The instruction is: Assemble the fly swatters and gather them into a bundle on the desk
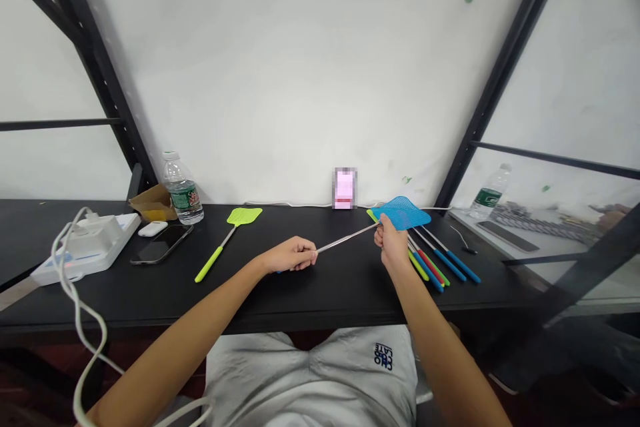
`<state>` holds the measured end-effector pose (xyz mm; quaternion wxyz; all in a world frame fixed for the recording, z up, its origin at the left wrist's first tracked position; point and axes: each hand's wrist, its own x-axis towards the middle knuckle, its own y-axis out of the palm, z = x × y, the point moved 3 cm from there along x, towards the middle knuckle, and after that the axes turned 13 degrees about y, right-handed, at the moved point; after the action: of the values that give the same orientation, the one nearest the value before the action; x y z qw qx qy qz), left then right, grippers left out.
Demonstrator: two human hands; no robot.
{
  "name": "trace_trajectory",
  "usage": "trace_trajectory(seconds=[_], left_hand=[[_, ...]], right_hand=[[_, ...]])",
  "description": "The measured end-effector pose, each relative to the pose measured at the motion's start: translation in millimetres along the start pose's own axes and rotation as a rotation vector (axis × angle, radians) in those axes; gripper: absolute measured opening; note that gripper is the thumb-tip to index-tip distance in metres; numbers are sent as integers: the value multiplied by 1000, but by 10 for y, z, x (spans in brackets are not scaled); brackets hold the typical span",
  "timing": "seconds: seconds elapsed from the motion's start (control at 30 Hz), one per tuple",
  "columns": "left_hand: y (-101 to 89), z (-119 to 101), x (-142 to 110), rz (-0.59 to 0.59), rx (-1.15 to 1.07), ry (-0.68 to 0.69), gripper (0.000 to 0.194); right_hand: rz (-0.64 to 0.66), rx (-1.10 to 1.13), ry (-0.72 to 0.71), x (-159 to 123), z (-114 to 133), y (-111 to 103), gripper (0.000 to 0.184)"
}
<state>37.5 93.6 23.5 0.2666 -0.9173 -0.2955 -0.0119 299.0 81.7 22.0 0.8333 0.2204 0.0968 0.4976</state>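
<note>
Two hands (291, 254) (393, 243) (two bottles (185, 195) (491, 195))

My left hand (295, 255) was wrapped round the handle of a blue swatter (349, 238), and my right hand (393, 242) gripped its metal rod just below the mesh head. A lime-green swatter (229, 235) lay on the black table (345, 297) to my left; more swatters (449, 263) lay near my right hand. A water bottle (185, 197) stood beyond a dark phone (163, 245).
</note>
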Motion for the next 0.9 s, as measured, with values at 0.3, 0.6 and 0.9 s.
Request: trace_trajectory(seconds=[0.3,0.6,0.9], left_hand=[[23,-24,-5,2,12,-10,28],[35,35,12,-21,-33,11,28],[86,-65,10,-65,-112,7,29]], right_hand=[[-7,35,28,-101,6,67,39],[35,51,56,-343,-136,310,38],[114,19,75,-492,-250,478,42]])
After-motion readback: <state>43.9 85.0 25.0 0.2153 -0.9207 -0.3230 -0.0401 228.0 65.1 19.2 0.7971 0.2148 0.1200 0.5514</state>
